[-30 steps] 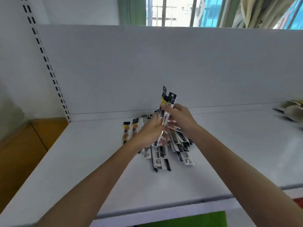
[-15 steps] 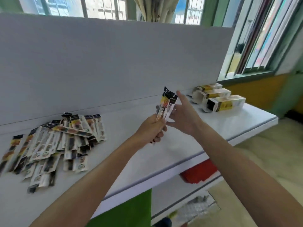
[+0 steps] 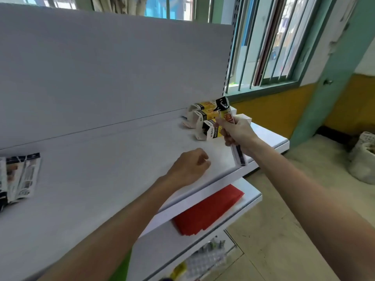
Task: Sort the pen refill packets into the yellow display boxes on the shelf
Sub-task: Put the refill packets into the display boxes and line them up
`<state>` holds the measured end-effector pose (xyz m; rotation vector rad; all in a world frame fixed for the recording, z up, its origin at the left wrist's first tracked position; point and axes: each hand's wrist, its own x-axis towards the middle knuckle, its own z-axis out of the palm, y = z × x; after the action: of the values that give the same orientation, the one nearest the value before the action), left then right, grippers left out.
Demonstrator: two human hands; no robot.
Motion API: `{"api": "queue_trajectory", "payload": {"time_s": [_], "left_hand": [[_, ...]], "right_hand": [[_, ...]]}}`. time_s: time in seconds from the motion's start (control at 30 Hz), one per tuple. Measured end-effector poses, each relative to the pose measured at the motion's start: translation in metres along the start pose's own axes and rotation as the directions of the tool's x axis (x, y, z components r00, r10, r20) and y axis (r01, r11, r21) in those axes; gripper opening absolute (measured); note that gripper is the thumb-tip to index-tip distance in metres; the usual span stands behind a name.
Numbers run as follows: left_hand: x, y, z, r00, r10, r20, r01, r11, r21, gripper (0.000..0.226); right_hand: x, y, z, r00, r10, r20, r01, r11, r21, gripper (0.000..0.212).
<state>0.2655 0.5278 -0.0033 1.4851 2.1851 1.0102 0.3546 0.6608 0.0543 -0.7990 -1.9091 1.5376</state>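
Observation:
My right hand (image 3: 236,131) grips a small bunch of pen refill packets (image 3: 225,110), black-topped with orange print, their lower ends sticking out below the fist. It holds them just in front of three yellow display boxes (image 3: 205,115) lying on their sides at the right end of the white shelf (image 3: 101,159). My left hand (image 3: 189,168) hangs above the shelf with fingers loosely curled and nothing in it. More refill packets (image 3: 20,177) lie in a pile at the shelf's far left edge of view.
A white back panel (image 3: 111,74) rises behind the shelf. A lower shelf carries a red flat pack (image 3: 207,211), and clear packets (image 3: 205,260) lie below that. A window and a green pillar (image 3: 332,67) stand to the right, with a white sack (image 3: 363,157) on the floor.
The view swung right. My left hand let go of the packets and dropped toward the shelf. My right hand took the bunch and carried it to the yellow boxes.

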Motion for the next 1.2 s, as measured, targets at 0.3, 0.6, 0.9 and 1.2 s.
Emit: {"api": "queue_trajectory", "payload": {"time_s": [0.3,0.6,0.9,1.2], "left_hand": [[0.088,-0.004,0.017,0.999,0.015,0.029,-0.015,1.0,-0.012,0.026],[0.132,0.001,0.026,0.992,-0.114,-0.046,0.115,0.993,0.033,0.035],[0.136,0.038,0.032,0.822,-0.315,-0.473,0.204,0.941,-0.271,0.053],[0.14,0.061,0.023,0.682,-0.302,-0.666,0.123,0.945,-0.302,0.086]], "right_hand": [[0.085,0.024,-0.033,0.982,-0.174,0.077,0.152,0.478,-0.865,0.064],[0.145,0.028,-0.043,0.931,-0.053,0.36,0.36,0.283,-0.889,0.07],[0.159,-0.001,-0.037,0.884,-0.206,0.42,0.438,0.681,-0.587,0.051],[0.16,-0.039,-0.092,0.754,-0.306,0.581,0.387,0.922,-0.017,0.024]]}}
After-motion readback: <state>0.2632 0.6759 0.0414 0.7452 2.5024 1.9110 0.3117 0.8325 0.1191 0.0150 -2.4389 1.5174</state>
